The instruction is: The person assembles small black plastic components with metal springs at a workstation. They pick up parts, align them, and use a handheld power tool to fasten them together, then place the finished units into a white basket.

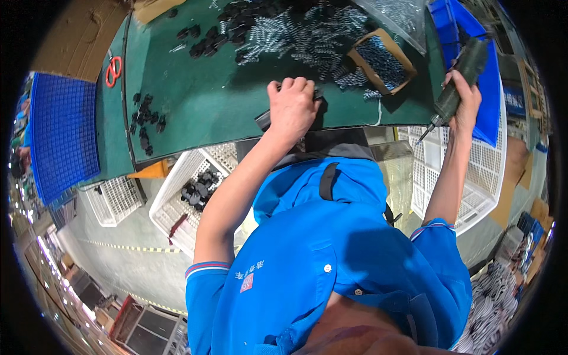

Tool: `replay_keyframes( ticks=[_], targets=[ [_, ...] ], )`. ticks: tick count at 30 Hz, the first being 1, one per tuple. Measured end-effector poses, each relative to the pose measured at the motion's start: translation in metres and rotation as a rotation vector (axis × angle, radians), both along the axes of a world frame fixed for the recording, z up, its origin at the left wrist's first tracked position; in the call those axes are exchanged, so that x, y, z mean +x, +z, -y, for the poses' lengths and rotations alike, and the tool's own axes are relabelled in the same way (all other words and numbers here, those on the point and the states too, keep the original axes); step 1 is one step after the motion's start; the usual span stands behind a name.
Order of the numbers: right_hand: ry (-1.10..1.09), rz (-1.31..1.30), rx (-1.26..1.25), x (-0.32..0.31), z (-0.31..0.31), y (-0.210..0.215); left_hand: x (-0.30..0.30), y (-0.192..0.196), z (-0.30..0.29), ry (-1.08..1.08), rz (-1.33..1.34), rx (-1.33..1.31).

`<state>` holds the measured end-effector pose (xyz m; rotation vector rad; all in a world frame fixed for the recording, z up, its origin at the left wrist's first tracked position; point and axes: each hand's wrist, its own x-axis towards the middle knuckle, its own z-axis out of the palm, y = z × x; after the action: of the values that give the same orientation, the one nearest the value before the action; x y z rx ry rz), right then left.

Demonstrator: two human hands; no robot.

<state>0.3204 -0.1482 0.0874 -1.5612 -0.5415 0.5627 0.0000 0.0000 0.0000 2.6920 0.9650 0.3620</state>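
The big green table mat [207, 100] fills the top middle of the frame. Near its lower edge, in the middle, the left hand [293, 106] presses down on a small flat black plastic part [264, 120]. The fingers are curled over it, so the part is gripped and held flat, close to the table's edge. If the hand slips, I think the part could slide off and drop into the white plastic basket with holes [177, 198] below, at the lower left of the middle.

At the upper right, the right hand [464, 97] is wrapped tight around a dark green power screwdriver [458, 83]. Its thin metal tip [424, 136] points down and to the left, away from the part. That tip is sharp, and it could poke the left arm if it swings across fast.

Along the top lies a heap of shiny silver metal springs [296, 35], with a small brown cardboard box of springs [381, 62] to its right. An elbow bump could scatter them.

Little black plastic pieces [145, 121] sit at the left, and they could roll off too.
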Motion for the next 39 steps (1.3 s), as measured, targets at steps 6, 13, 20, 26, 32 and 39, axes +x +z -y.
replay_keyframes(
  ticks=[6, 13, 20, 26, 32, 39],
  targets=[
    [0.168, -0.075, 0.577, -0.118, -0.085, 0.028, -0.010, -0.004, -0.007, -0.034, -0.008, 0.067],
    [0.320, 0.142, 0.610, -0.154, -0.122, -0.016, -0.006, -0.001, -0.008, -0.047, -0.029, 0.073],
    [0.321, 0.185, 0.634, -0.164, -0.129, -0.026, -0.008, -0.002, -0.008, -0.040, -0.016, 0.054],
    [0.311, 0.199, 0.608, -0.169, -0.133, -0.025, -0.007, -0.002, -0.009, -0.042, -0.013, 0.056],
    [0.367, 0.378, 0.582, -0.179, -0.131, -0.017, -0.007, -0.002, -0.009, -0.036, 0.002, 0.051],
    [0.641, 0.263, 0.528, -0.191, -0.127, -0.039, -0.009, -0.005, -0.009, -0.039, 0.021, 0.065]
  ],
)
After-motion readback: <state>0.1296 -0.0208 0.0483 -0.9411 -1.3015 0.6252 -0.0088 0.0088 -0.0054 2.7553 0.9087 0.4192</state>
